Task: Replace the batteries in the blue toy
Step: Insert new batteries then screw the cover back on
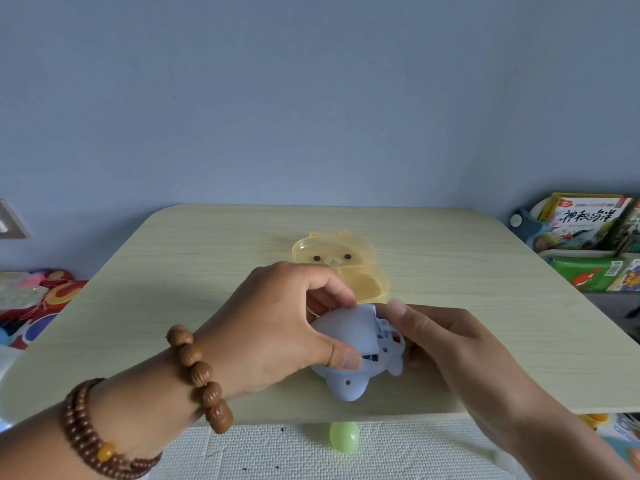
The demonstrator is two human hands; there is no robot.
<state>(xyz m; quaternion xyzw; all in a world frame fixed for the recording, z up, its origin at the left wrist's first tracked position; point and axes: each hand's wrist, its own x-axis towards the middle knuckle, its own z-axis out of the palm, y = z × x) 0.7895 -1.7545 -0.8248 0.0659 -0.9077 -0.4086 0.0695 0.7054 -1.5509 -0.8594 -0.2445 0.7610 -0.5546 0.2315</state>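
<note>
A pale blue toy [349, 382] lies near the table's front edge, underside up. Its battery bay is partly uncovered, and the ends of batteries [391, 336] show inside. My left hand [277, 327] pinches the pale blue cover panel [353, 329] between thumb and fingers, holding it tilted over the bay. My right hand [436, 337] grips the toy from its right side, thumb up by the panel's top edge. My hands hide most of the toy's body.
A yellow translucent bear-shaped box [346, 268] stands open just behind the toy on the light wooden table [173, 289]. Children's books [588, 237] fill a bin at the right. A green egg-shaped thing [343, 436] lies on the mat below the table edge.
</note>
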